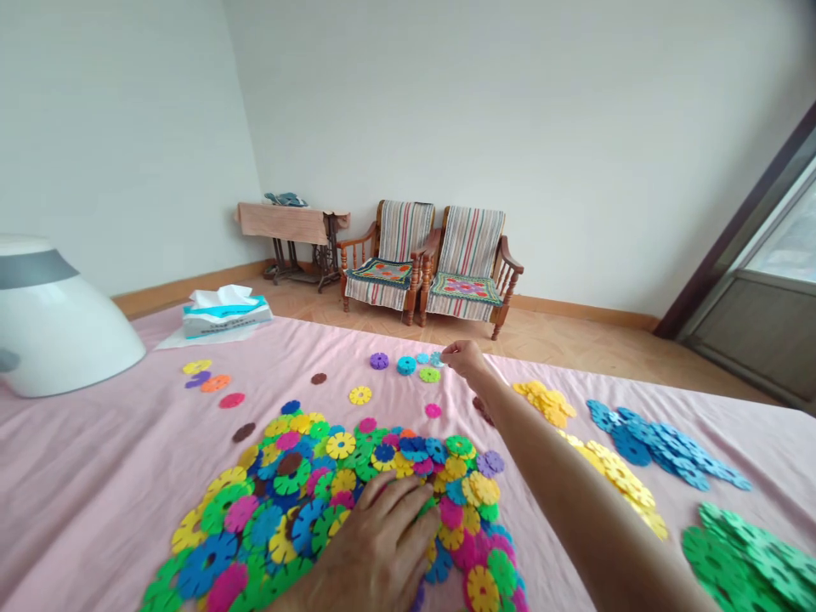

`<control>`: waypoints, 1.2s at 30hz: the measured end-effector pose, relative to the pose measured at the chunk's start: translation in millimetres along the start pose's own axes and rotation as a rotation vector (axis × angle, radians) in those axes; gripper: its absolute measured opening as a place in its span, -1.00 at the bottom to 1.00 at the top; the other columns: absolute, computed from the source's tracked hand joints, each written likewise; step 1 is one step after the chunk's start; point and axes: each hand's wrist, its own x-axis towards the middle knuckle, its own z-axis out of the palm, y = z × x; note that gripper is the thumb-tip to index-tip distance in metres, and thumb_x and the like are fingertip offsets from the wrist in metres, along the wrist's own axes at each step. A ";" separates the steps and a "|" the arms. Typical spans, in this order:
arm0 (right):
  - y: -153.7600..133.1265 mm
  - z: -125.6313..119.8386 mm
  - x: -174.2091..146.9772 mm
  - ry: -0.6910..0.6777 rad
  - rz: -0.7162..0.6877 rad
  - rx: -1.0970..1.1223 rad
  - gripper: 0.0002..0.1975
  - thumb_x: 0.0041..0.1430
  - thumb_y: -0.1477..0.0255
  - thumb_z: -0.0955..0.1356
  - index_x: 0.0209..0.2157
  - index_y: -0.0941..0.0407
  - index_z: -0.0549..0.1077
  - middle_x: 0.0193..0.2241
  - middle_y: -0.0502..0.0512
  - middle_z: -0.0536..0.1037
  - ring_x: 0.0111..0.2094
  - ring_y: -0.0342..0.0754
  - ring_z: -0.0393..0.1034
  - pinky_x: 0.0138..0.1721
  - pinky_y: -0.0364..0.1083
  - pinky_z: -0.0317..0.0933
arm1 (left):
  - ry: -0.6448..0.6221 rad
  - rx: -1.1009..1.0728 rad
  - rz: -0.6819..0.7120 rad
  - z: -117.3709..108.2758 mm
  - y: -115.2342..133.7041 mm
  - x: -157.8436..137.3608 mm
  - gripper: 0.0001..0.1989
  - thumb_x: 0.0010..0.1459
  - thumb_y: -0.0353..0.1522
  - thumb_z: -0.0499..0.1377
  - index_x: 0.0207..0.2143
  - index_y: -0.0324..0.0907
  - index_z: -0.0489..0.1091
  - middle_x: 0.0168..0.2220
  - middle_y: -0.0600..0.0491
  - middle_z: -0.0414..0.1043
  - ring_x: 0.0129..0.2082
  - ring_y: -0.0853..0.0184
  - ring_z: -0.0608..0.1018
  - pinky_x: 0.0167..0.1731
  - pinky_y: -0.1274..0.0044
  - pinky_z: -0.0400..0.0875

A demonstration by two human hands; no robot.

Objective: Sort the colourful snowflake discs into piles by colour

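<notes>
A mixed pile of notched plastic snowflake discs (341, 444) in many colours spreads over the pink cloth (127, 459) in front of me. My left hand (382, 535) lies palm down on this pile, fingers stretched out and slightly apart. Far across the cloth, my right hand (468, 357) pinches a pale blue snowflake disc (438, 359) at its fingertips. Close by lie a blue disc (406, 365), a purple disc (379, 361) and a lime green disc (430, 374). A yellow disc (360, 395) and a pink disc (433, 410) sit between these and the pile.
Sorted heaps of yellow (615, 476), blue (669, 446) and green discs (752, 557) lie to the right. At the left stand a white rounded appliance (64, 331) and a tissue box (226, 317). Two wooden armchairs (468, 255) are beyond the cloth's far edge.
</notes>
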 end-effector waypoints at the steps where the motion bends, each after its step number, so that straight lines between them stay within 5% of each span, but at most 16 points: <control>1: -2.3 4.7 10.0 -0.010 0.000 -0.028 -0.69 0.23 0.32 0.31 -0.03 0.16 0.36 -0.05 0.13 0.42 -0.14 -0.03 0.39 -0.17 0.03 0.34 | 0.021 0.003 0.007 3.3 -1.3 -0.9 -0.71 0.23 -0.33 0.05 -0.02 -0.15 0.35 -0.01 -0.01 0.43 -0.01 0.22 0.43 -0.01 0.35 0.35; 13: -3.4 34.6 59.6 -0.059 -0.018 -0.298 -0.68 0.23 0.32 0.30 -0.02 0.15 0.35 -0.05 0.14 0.41 -0.12 -0.02 0.38 -0.14 0.04 0.33 | 0.251 0.044 0.024 45.6 -8.3 -11.7 -0.79 0.19 -0.35 0.10 -0.13 -0.16 0.41 -0.10 0.01 0.49 -0.06 0.25 0.45 -0.02 0.40 0.35; 25: -8.2 33.1 45.0 -0.087 -0.332 -0.525 -0.68 0.24 0.32 0.30 -0.02 0.14 0.35 -0.03 0.14 0.40 -0.10 -0.01 0.36 -0.10 0.08 0.30 | 0.239 0.034 0.012 44.5 -7.5 -10.6 -0.79 0.20 -0.35 0.09 -0.13 -0.15 0.40 -0.09 0.02 0.48 -0.06 0.25 0.45 -0.03 0.40 0.35; 36: -8.9 34.8 37.5 -0.021 -0.390 -0.569 -0.67 0.23 0.31 0.30 -0.01 0.15 0.35 -0.04 0.14 0.41 -0.08 0.00 0.36 -0.07 0.11 0.27 | 0.176 0.032 0.016 40.5 -6.3 -10.2 -0.76 0.22 -0.33 0.06 -0.08 -0.14 0.39 -0.07 -0.03 0.47 -0.05 0.23 0.45 -0.03 0.38 0.36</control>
